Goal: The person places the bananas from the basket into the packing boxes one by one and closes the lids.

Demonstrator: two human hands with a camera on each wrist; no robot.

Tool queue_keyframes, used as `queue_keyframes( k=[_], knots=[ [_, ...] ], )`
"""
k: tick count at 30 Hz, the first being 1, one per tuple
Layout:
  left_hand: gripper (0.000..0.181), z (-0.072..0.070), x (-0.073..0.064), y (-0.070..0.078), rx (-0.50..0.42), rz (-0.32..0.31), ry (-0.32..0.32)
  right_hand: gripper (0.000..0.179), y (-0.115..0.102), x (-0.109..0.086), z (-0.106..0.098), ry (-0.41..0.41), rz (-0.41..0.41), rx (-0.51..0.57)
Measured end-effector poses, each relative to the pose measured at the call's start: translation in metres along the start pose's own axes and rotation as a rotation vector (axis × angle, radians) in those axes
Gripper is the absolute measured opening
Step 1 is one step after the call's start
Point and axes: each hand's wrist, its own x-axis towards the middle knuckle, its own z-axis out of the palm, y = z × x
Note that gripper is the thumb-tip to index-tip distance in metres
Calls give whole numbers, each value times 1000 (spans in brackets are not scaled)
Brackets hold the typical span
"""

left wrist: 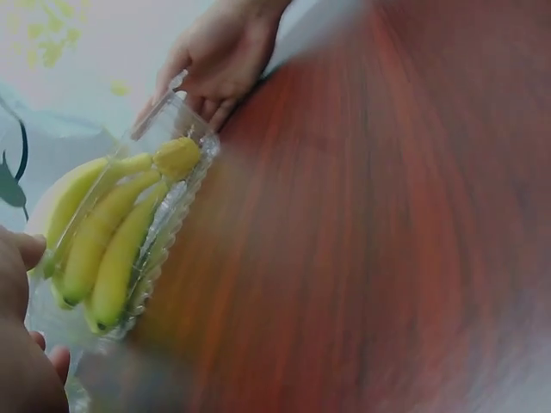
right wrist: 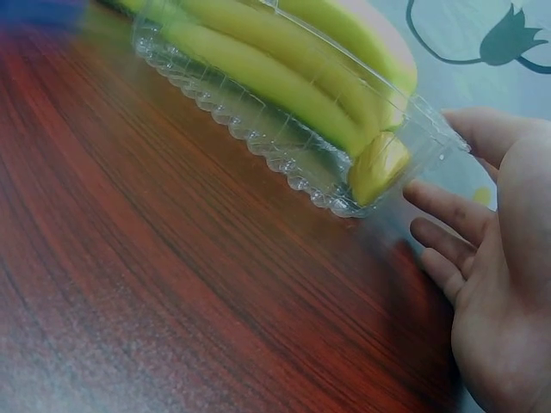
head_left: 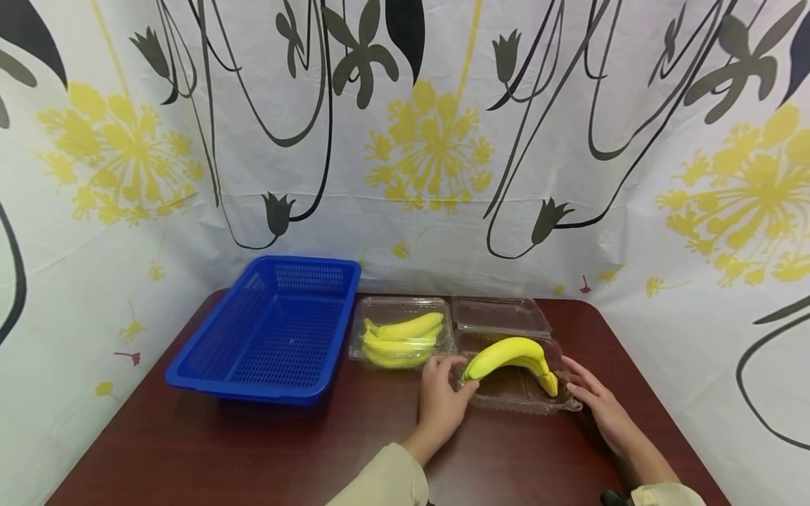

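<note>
On the brown table, a blue basket stands left of a clear container, uncovered because its lid lies folded back. The left hand curls its fingers around one end; the right hand touches the other with straighter fingers, apparently steadying it. Inside, a banana bunch arches upward.

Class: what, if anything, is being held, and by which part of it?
The open box, by opposite ends: left hand at one, right hand at the other.
</note>
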Motion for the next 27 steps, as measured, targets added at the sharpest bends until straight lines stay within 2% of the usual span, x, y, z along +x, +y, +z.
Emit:
queue_keyframes(
  k=[3, 6, 12, 16, 19, 23, 27],
  knots=[
    [39, 2, -4, -5, -117, -41, 29, 58, -1, 0, -1, -6, -1, 0],
    [41, 2, -5, -12, -215, -68, 22, 58, -2, 1, -1, 0, 15, -3],
    [52, 0, -3, -22, -422, -148, -83, 58, 1, 0, 0, 18, 5, 30],
    [56, -3, -2, -27, -529, -165, -120, 59, 3, 1, 1, 31, -7, 59],
    [57, -5, -3, -28, -565, -184, -143, 57, 4, 1, 0, 34, -34, 80],
    [57, -8, -5, -27, -562, -194, -161, 55, 1, 2, -3, 52, -85, 107],
    [57, -10, -4, -28, -566, -180, -154, 58, -11, 12, -9, 81, -77, 115]
  ],
)
